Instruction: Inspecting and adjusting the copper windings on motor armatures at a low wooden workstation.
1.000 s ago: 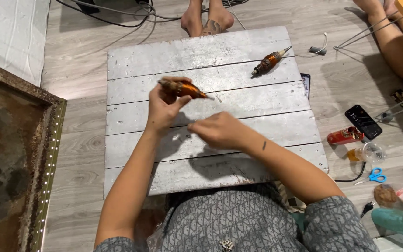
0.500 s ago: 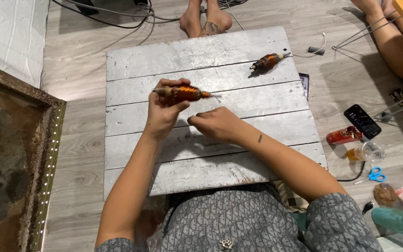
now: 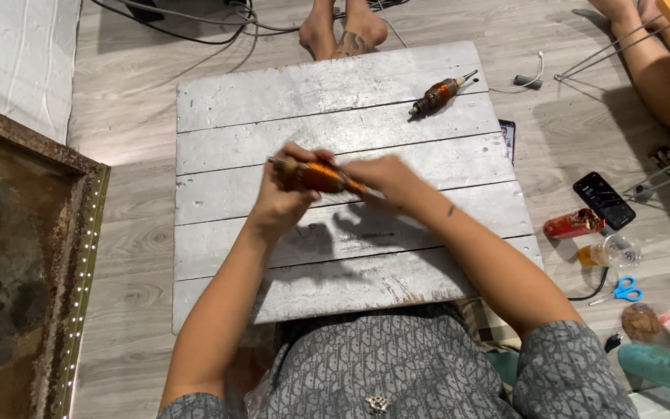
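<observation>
Right hand (image 3: pixel 385 177) has moved up to meet the copper-wound armature (image 3: pixel 321 176), now closed on its right end. Left hand (image 3: pixel 287 190) grips the left end, fingers wrapped around it. Armature held just above the grey plank board (image 3: pixel 219 256), frame centre. Second armature (image 3: pixel 437 95) lies upper right on the board.

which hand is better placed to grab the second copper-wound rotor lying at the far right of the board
Right. The left hand is wrapped around the rotor being worked on, while the right hand only pinches its shaft end and is on the same side as the spare rotor on the board.
</observation>
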